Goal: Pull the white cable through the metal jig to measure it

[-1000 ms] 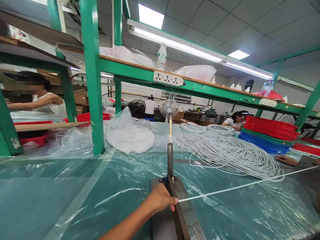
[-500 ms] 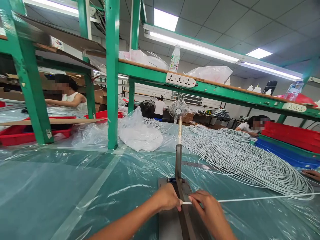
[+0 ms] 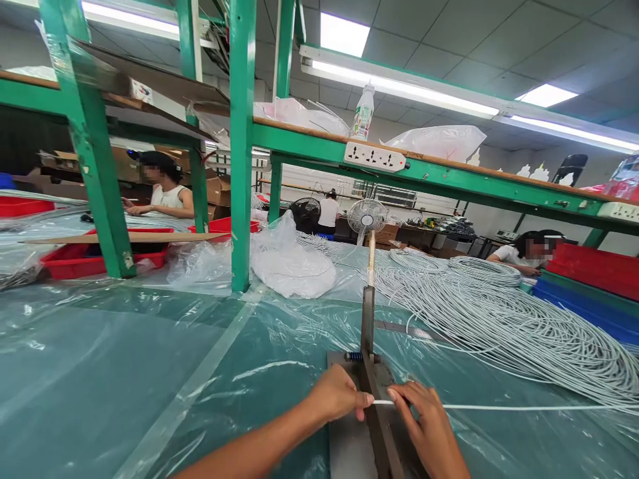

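Your right hand [image 3: 429, 419] now joins your left hand [image 3: 337, 396], unlike a second ago; both hands' fingers pinch white cable [image 3: 499, 406] over the lever tool [image 3: 368, 326].

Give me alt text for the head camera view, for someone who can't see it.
A person's left hand and right hand pinch a thin white cord that runs across a long-handled metal tool on a plastic-covered green table. Beyond, to the right, lies a large heap of coiled pale cord; a green shelf frame stands behind.
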A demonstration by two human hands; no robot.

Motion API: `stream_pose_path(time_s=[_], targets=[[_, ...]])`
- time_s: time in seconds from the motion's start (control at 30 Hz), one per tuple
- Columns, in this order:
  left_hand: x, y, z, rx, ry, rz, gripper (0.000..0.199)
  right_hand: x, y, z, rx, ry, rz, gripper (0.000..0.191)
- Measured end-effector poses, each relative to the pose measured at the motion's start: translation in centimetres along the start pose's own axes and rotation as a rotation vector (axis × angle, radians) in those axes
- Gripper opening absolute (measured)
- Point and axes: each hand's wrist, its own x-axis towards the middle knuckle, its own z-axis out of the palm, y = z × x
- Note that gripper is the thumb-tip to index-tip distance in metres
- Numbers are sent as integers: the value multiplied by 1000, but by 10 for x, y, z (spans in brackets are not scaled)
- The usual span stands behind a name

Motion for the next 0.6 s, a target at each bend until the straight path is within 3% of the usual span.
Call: stream_pose_path(time_s=[0.1, 0.33, 0.6], targets=[[-2, 6, -2, 112, 38, -37, 22, 1, -1, -1, -14, -13, -21, 37], [1, 15, -7, 188, 4, -63, 26, 6, 0, -8, 24, -104, 50, 33], [3, 17, -8, 202, -32, -87, 28, 54, -5, -40, 60, -54, 104, 35]])
